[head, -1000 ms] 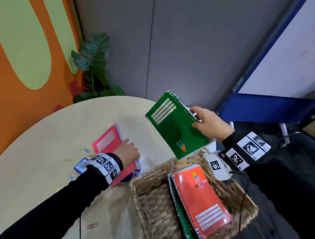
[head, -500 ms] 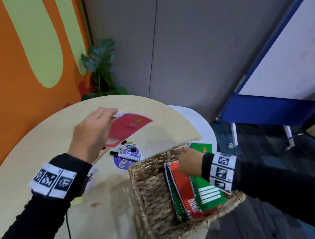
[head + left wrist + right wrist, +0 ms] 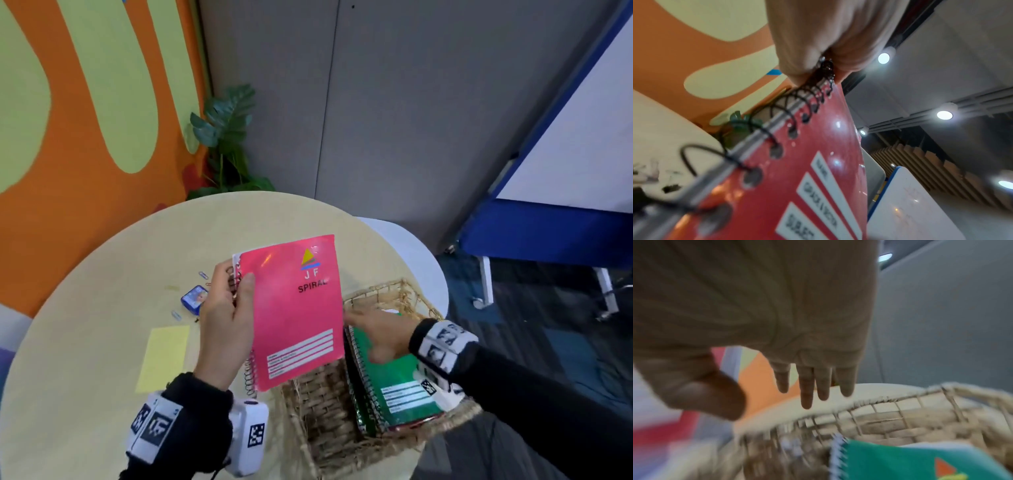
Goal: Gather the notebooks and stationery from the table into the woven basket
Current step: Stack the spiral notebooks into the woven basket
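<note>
Glossy pink notebook (image 3: 294, 315) gripped by left hand (image 3: 224, 325); right hand (image 3: 383, 334) flat over woven basket (image 3: 329, 411).

We see our left hand (image 3: 824, 37) pinching the red notebook (image 3: 807, 186) at its black spiral (image 3: 777, 116), thumb on the cover. White label strips cross the cover. Behind lie the pale table (image 3: 663, 133), orange wall (image 3: 694, 53), and ceiling lights (image 3: 944, 115).
</note>
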